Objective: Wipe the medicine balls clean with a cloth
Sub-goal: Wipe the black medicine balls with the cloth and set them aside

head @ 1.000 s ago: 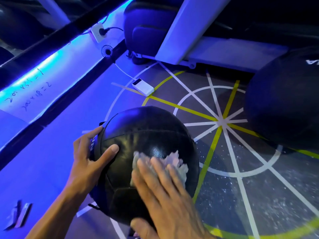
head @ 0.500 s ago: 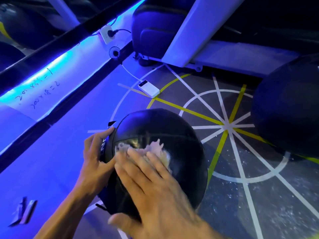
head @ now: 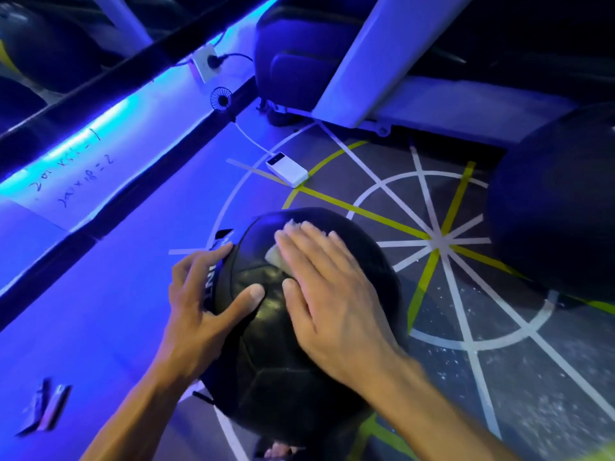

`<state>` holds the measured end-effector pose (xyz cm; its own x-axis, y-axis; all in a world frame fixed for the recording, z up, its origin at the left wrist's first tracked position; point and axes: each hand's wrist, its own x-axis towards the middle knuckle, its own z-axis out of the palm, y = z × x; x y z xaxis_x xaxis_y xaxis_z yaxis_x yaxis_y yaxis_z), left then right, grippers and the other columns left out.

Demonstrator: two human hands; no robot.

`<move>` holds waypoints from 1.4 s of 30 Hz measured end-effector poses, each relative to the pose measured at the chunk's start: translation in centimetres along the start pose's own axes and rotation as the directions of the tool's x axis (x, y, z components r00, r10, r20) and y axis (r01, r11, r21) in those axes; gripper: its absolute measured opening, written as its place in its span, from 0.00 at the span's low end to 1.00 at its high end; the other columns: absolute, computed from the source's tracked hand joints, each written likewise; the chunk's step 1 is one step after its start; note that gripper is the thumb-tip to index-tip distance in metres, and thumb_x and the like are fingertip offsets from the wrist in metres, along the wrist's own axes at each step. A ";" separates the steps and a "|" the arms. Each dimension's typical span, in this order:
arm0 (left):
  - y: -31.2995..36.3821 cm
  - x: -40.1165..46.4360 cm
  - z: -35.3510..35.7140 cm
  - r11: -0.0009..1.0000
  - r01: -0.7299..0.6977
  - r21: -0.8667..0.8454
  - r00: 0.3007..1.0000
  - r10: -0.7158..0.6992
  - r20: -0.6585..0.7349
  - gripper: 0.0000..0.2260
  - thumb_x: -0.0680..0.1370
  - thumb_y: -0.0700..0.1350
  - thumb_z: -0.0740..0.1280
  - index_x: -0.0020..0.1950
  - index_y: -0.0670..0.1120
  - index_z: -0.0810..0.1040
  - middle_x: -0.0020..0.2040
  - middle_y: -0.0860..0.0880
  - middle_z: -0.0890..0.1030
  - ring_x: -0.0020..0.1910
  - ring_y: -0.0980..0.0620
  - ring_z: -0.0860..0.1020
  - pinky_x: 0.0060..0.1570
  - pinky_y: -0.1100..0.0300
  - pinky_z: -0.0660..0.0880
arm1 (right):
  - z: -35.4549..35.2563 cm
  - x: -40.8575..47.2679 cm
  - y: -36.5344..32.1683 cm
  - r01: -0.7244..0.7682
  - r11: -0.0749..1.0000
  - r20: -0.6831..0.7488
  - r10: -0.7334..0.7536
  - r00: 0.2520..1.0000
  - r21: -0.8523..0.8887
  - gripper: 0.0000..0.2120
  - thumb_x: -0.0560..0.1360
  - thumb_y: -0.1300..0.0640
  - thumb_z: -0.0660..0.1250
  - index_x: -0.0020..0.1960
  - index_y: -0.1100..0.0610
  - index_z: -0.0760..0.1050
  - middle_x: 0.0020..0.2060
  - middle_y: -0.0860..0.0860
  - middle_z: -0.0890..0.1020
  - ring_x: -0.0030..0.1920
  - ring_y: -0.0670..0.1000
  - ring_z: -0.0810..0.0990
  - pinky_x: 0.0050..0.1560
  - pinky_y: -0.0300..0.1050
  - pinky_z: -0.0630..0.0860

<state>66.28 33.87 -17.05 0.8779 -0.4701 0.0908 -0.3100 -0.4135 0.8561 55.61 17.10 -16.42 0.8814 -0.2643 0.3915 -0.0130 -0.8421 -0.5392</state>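
Note:
A black medicine ball (head: 266, 367) with stitched panels sits on the marked gym floor in front of me. My left hand (head: 199, 304) rests on its left side, fingers spread over a white-lettered panel, thumb lying on the top. My right hand (head: 326, 294) presses flat on the ball's upper face with straight fingers. Under that hand lies a pale cloth (head: 274, 254); only its edges show past the fingers and beside the palm. A second dark medicine ball (head: 559, 201) stands at the right.
A white power bank (head: 288, 169) with a cable lies on the floor beyond the ball. A small fan (head: 220, 98) and a wall socket (head: 208, 63) sit by the lit blue ledge. A slanted white beam (head: 372, 51) and dark padded equipment (head: 299, 61) stand behind.
My right hand has slid the cloth up and away over the ball's top. My left hand has shifted a little, its thumb now farther onto the ball.

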 end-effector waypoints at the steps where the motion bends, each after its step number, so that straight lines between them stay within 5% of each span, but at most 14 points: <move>1: 0.1 -0.1 -0.2 1.000 0.002 -0.015 1.000 -0.002 -0.001 0.29 0.63 0.66 0.72 0.64 0.66 0.75 0.65 0.54 0.69 0.68 0.66 0.69 0.57 0.81 0.64 | 0.0 0.1 0.2 0.013 0.999 -0.010 -0.013 1.000 0.042 0.23 0.83 0.55 0.56 0.78 0.57 0.67 0.77 0.50 0.69 0.79 0.49 0.63 0.79 0.51 0.59; 4: -0.7 -0.4 -1.4 0.999 -0.011 -0.045 1.000 0.012 0.008 0.27 0.63 0.65 0.72 0.63 0.67 0.76 0.64 0.55 0.70 0.62 0.75 0.70 0.60 0.79 0.66 | -0.8 -1.2 3.7 -0.091 0.969 -0.100 0.116 0.988 0.228 0.21 0.85 0.59 0.57 0.77 0.56 0.69 0.74 0.48 0.73 0.75 0.45 0.68 0.76 0.46 0.64; 6: -2.0 -0.3 -2.6 0.999 0.016 -0.052 0.999 -0.015 0.035 0.27 0.63 0.67 0.73 0.62 0.72 0.76 0.64 0.61 0.71 0.66 0.69 0.71 0.70 0.63 0.68 | -1.4 -3.5 6.7 -0.336 0.889 -0.076 0.375 0.924 0.310 0.18 0.86 0.56 0.57 0.74 0.51 0.73 0.68 0.46 0.79 0.67 0.40 0.75 0.69 0.39 0.68; 9: -2.5 0.2 -4.6 0.998 0.064 -0.017 0.994 -0.062 0.090 0.30 0.63 0.71 0.73 0.64 0.67 0.76 0.67 0.60 0.73 0.71 0.63 0.70 0.75 0.48 0.65 | -1.6 -8.3 10.4 -0.693 0.525 0.086 0.763 0.640 0.494 0.12 0.84 0.49 0.62 0.65 0.43 0.78 0.62 0.40 0.82 0.64 0.40 0.78 0.64 0.38 0.71; 14: 1.2 3.4 -3.5 0.975 -0.088 0.203 0.989 0.062 0.131 0.29 0.69 0.76 0.64 0.67 0.67 0.73 0.71 0.55 0.71 0.74 0.57 0.67 0.74 0.55 0.62 | -0.9 -10.3 10.1 -0.730 0.275 0.083 0.907 0.413 0.626 0.11 0.85 0.54 0.60 0.62 0.47 0.78 0.54 0.37 0.82 0.58 0.44 0.79 0.52 0.34 0.71; 19: 1.9 3.8 -0.7 0.956 -0.119 0.268 0.975 0.062 0.214 0.33 0.70 0.73 0.66 0.71 0.59 0.73 0.68 0.58 0.74 0.70 0.53 0.71 0.73 0.44 0.66 | 1.3 -8.4 7.4 -0.617 0.026 0.228 0.917 0.329 0.787 0.12 0.84 0.52 0.64 0.66 0.41 0.76 0.63 0.42 0.81 0.62 0.43 0.79 0.69 0.47 0.72; 22: 2.3 2.2 -0.6 0.944 -0.160 0.287 0.973 0.102 0.208 0.32 0.69 0.71 0.67 0.70 0.59 0.75 0.69 0.58 0.73 0.70 0.52 0.69 0.73 0.54 0.63 | 0.1 -6.4 7.2 -0.598 0.153 0.159 0.886 0.435 0.787 0.12 0.82 0.45 0.64 0.64 0.39 0.79 0.59 0.34 0.82 0.62 0.36 0.78 0.71 0.47 0.72; 25: 2.8 0.8 -0.5 0.937 -0.182 0.299 0.971 0.123 0.205 0.32 0.67 0.70 0.69 0.69 0.60 0.75 0.70 0.59 0.73 0.71 0.54 0.68 0.68 0.74 0.58 | -1.4 -3.2 5.3 -0.556 0.568 0.031 0.682 0.731 0.606 0.17 0.85 0.48 0.59 0.73 0.43 0.73 0.69 0.34 0.74 0.70 0.32 0.69 0.77 0.41 0.62; 28: 2.9 0.3 -0.8 0.947 -0.179 0.268 0.972 0.128 0.197 0.31 0.65 0.70 0.71 0.67 0.64 0.75 0.69 0.63 0.72 0.71 0.57 0.67 0.66 0.73 0.59 | -1.6 -2.7 3.0 -0.263 0.891 -0.016 0.289 0.957 0.369 0.21 0.86 0.54 0.54 0.79 0.48 0.67 0.76 0.39 0.68 0.77 0.34 0.58 0.76 0.31 0.49; 31: 3.0 -0.4 -1.0 0.952 -0.187 0.241 0.969 0.139 0.203 0.32 0.64 0.69 0.72 0.66 0.65 0.75 0.69 0.65 0.71 0.70 0.60 0.66 0.63 0.76 0.60 | -0.9 -4.9 6.4 -0.350 0.832 0.002 0.386 0.922 0.432 0.21 0.86 0.51 0.54 0.77 0.45 0.68 0.73 0.36 0.71 0.74 0.33 0.64 0.75 0.33 0.57; 34: 3.1 -1.1 -0.8 0.947 -0.200 0.253 0.967 0.150 0.205 0.32 0.65 0.69 0.72 0.67 0.63 0.75 0.71 0.63 0.71 0.71 0.58 0.65 0.63 0.79 0.58 | -0.5 -6.1 10.3 -0.701 0.368 0.285 0.724 0.628 0.610 0.14 0.85 0.44 0.58 0.65 0.40 0.79 0.62 0.38 0.82 0.62 0.36 0.78 0.71 0.46 0.72; 36: 3.4 -1.3 -0.6 0.944 -0.210 0.254 0.965 0.160 0.206 0.33 0.65 0.70 0.72 0.68 0.63 0.76 0.72 0.61 0.71 0.72 0.56 0.65 0.65 0.76 0.60 | -0.4 -5.9 11.0 -0.736 0.255 0.339 0.762 0.552 0.627 0.12 0.84 0.48 0.61 0.62 0.39 0.80 0.59 0.37 0.83 0.62 0.38 0.79 0.71 0.50 0.73; 39: 3.6 -1.5 -0.2 0.941 -0.218 0.260 0.963 0.163 0.215 0.33 0.65 0.70 0.72 0.69 0.64 0.75 0.72 0.62 0.70 0.73 0.55 0.65 0.66 0.66 0.64 | -2.3 -2.3 8.3 -0.605 0.476 0.190 0.664 0.723 0.639 0.14 0.84 0.50 0.62 0.69 0.43 0.78 0.65 0.36 0.79 0.66 0.36 0.75 0.74 0.47 0.68; 42: 3.8 -1.2 0.1 0.929 -0.244 0.277 0.956 0.182 0.231 0.33 0.65 0.70 0.73 0.68 0.63 0.76 0.71 0.63 0.70 0.72 0.55 0.66 0.66 0.68 0.63 | -3.7 2.3 2.3 -0.262 0.877 0.191 0.199 0.961 0.404 0.17 0.86 0.56 0.56 0.71 0.46 0.76 0.72 0.45 0.75 0.71 0.41 0.66 0.76 0.44 0.57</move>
<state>64.00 32.74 -13.94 0.6981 -0.7049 0.1253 -0.6036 -0.4853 0.6325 55.83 12.84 -14.01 0.9349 -0.3315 0.1264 -0.0514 -0.4792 -0.8762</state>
